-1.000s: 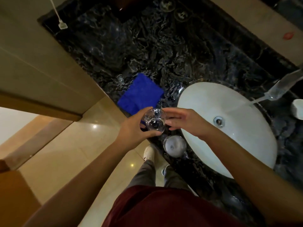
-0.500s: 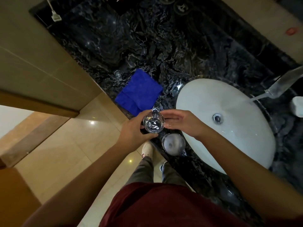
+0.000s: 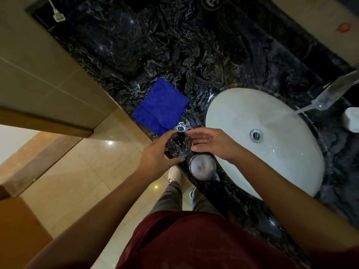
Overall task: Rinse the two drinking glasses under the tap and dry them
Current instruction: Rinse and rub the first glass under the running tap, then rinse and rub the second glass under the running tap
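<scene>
A clear, round drinking glass (image 3: 179, 145) is held upright above the front edge of the black marble counter, its open mouth facing the camera. At its 4 o'clock, just beside it, a second clear round glass (image 3: 202, 167) stands on the counter edge, looking cloudy white inside. A stream runs from the chrome tap (image 3: 335, 91) at 2 o'clock.

The tap (image 3: 338, 88) is cut off by the right edge, as is a white object (image 3: 352, 119) beside it. Part of the held glass (image 3: 179, 145) is hidden by the left hand (image 3: 155, 152). The tabletop (image 3: 194, 45) is cropped at the top.
</scene>
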Demonstrator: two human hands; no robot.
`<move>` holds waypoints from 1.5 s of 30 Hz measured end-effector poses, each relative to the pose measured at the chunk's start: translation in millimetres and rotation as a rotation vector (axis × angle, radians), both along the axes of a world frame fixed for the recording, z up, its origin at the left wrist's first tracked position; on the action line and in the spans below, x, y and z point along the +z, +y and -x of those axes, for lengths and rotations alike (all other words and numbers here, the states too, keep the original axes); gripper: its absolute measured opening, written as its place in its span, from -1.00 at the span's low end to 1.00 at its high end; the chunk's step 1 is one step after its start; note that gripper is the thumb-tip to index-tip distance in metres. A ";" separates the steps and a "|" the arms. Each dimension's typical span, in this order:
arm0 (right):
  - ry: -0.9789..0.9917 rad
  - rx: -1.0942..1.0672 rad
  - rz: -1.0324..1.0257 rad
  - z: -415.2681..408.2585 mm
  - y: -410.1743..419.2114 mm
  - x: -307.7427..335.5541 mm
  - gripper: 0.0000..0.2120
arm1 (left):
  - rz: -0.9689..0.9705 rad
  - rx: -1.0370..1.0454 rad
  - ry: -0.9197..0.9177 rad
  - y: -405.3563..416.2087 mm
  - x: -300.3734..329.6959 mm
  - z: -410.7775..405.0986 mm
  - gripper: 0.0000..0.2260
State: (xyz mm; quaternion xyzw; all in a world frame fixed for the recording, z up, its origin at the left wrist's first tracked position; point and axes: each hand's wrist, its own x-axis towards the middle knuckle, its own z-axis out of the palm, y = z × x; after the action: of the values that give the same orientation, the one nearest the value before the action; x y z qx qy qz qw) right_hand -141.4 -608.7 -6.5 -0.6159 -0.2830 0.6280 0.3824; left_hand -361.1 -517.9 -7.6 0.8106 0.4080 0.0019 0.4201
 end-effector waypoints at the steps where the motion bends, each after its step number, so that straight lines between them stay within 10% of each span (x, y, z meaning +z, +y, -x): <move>1: -0.003 -0.002 0.001 0.2 -0.4 -0.9 -0.50 | -0.005 -0.013 -0.007 0.8 -1.0 0.6 -0.20; 11: 0.000 -0.061 -0.013 2.0 -4.2 2.9 -0.47 | -0.012 -0.131 -0.092 8.7 5.8 4.1 -0.17; 19: -0.105 -0.191 -0.038 -17.6 -46.7 23.2 -0.54 | -0.425 -0.134 -0.237 -18.1 26.1 19.0 -0.50; 45: -0.460 0.101 -0.088 10.0 -101.3 13.9 -0.26 | -0.075 0.004 -0.198 -87.5 -8.6 8.4 -0.26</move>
State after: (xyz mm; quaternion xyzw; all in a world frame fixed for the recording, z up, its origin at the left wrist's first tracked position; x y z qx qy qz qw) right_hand -151.4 -710.0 7.3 -0.7105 -0.4201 0.4766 0.3025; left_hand -369.5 -605.4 -16.2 0.8206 0.3657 0.0982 0.4280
